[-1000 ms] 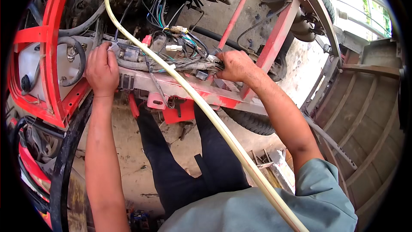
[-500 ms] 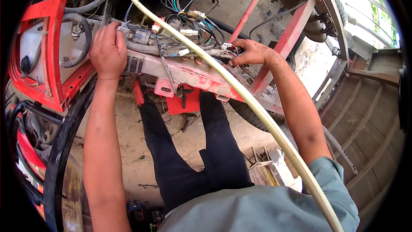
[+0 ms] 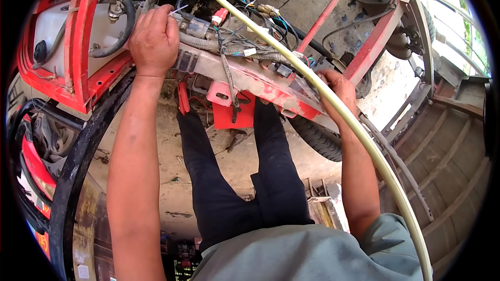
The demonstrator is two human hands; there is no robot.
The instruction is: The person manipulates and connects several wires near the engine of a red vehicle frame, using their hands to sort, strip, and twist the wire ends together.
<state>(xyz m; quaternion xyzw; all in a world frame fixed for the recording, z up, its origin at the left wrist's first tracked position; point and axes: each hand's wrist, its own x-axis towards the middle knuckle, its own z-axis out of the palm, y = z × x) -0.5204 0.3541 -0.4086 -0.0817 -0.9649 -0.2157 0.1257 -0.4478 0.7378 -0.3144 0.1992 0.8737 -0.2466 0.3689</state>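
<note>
My left hand (image 3: 154,41) is curled over the left end of a worn red metal crossbar (image 3: 234,73). Its fingertips are turned away, and a thin pale strip (image 3: 178,9) sticks out beside them. On top of the bar lies a grey corrugated wiring sleeve (image 3: 198,42) with loose wires and a white connector (image 3: 250,52). My right hand (image 3: 338,91) is closed at the bar's right end, fingers bent inward. A long pale yellow hose (image 3: 291,57) crosses in front and partly hides that hand, so what it grips cannot be made out.
A white plastic tank (image 3: 60,36) sits inside a red frame (image 3: 78,67) at left, above a black tube (image 3: 86,161). A red connector (image 3: 220,16) lies among the wires. Below the bar are a red flap (image 3: 226,114) and a tyre (image 3: 317,138). A ribbed metal bed (image 3: 437,161) is at right.
My right hand has left the wires and connectors and moved right and nearer, to the bar's end. My left hand stays at the bar's left end. The whole view has shifted slightly.
</note>
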